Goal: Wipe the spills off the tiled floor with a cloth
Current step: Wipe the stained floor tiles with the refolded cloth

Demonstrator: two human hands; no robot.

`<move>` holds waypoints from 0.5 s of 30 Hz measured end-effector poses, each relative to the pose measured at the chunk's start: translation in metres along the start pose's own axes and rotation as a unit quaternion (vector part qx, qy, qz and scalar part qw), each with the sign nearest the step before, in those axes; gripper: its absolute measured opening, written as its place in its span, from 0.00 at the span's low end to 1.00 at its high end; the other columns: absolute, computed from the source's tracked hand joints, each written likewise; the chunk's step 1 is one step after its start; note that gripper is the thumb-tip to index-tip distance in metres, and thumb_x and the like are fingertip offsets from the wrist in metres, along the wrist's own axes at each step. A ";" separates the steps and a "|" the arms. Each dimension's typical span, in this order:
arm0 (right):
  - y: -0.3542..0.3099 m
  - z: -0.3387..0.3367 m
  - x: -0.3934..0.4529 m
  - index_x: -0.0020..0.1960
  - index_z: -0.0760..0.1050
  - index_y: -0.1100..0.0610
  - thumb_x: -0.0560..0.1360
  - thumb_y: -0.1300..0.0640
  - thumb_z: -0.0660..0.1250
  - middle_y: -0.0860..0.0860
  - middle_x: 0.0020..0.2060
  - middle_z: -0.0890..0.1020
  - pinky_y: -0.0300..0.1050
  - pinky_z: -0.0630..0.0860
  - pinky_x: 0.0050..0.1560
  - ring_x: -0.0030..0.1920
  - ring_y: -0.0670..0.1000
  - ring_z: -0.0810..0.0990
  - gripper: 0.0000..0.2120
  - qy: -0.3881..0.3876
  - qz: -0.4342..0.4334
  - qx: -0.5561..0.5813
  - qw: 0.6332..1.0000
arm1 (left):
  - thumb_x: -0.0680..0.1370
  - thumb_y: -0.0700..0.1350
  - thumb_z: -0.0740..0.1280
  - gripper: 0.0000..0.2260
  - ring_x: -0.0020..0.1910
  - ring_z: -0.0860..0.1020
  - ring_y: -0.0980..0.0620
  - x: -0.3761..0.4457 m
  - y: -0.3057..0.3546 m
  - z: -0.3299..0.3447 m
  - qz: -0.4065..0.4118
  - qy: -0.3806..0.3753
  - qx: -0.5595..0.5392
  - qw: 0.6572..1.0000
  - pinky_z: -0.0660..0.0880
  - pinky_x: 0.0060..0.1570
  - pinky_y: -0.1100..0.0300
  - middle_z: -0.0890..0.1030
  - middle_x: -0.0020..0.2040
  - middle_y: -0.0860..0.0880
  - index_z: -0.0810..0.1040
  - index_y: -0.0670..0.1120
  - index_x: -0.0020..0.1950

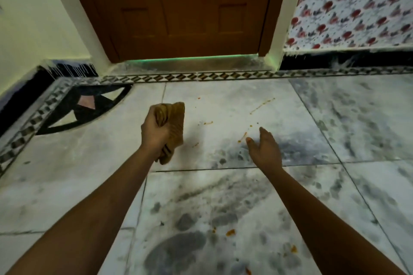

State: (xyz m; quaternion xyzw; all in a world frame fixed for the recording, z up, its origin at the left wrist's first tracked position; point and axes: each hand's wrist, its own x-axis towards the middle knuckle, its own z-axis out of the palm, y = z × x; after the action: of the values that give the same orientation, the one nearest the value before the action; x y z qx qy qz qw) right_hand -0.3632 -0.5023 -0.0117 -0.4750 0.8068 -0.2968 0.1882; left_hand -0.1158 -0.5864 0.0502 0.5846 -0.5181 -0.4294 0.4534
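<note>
The pale marble floor [234, 100] carries scattered orange spills [242, 137] before a brown door [178, 6]. The left hand [155, 130] grips a bunched tan cloth [175, 125] above the tiles; the right hand [266, 148] hovers, fingers relaxed, holding nothing.

You're in a home entryway: brown panelled wooden door [176, 9] at 12 o'clock, grey-veined white marble floor tiles [348, 118] with a black-and-white patterned border strip [201, 76], red-flowered wall covering [353, 4] at 2 o'clock.
</note>
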 end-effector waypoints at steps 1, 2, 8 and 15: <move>0.013 0.006 0.008 0.74 0.57 0.64 0.79 0.51 0.59 0.60 0.74 0.61 0.51 0.54 0.73 0.74 0.57 0.57 0.29 0.006 -0.007 -0.037 0.999 | 0.71 0.31 0.63 0.13 0.50 0.78 0.47 0.010 -0.007 0.005 0.005 0.001 -0.003 1.000 0.76 0.56 0.46 0.78 0.48 0.46 0.73 0.49 0.42; 0.027 0.015 0.017 0.74 0.55 0.65 0.79 0.51 0.59 0.61 0.74 0.59 0.51 0.52 0.73 0.75 0.58 0.55 0.29 0.008 -0.013 -0.071 0.997 | 0.72 0.34 0.65 0.10 0.47 0.78 0.49 0.024 -0.020 0.011 0.019 0.015 0.018 1.000 0.77 0.54 0.48 0.78 0.46 0.46 0.73 0.48 0.42; 0.077 0.038 0.054 0.75 0.49 0.65 0.80 0.50 0.54 0.61 0.75 0.52 0.50 0.45 0.73 0.76 0.58 0.49 0.30 0.019 -0.005 -0.155 0.988 | 0.69 0.52 0.61 0.14 0.48 0.78 0.40 0.089 -0.052 0.041 0.030 0.124 0.171 0.977 0.75 0.50 0.50 0.79 0.48 0.42 0.73 0.47 0.51; 0.098 0.069 0.082 0.75 0.49 0.65 0.81 0.47 0.50 0.61 0.76 0.52 0.52 0.43 0.74 0.76 0.56 0.49 0.30 0.052 0.043 -0.193 0.979 | 0.74 0.50 0.63 0.15 0.53 0.77 0.41 0.125 -0.090 0.097 0.072 0.014 0.355 0.932 0.70 0.55 0.55 0.80 0.52 0.43 0.70 0.52 0.60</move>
State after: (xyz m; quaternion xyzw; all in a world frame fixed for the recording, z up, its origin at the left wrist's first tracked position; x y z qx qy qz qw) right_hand -0.4260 -0.5583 -0.1301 -0.4514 0.8771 -0.1518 0.0628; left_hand -0.1792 -0.7139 -0.0626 0.6742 -0.6713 -0.1755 0.2530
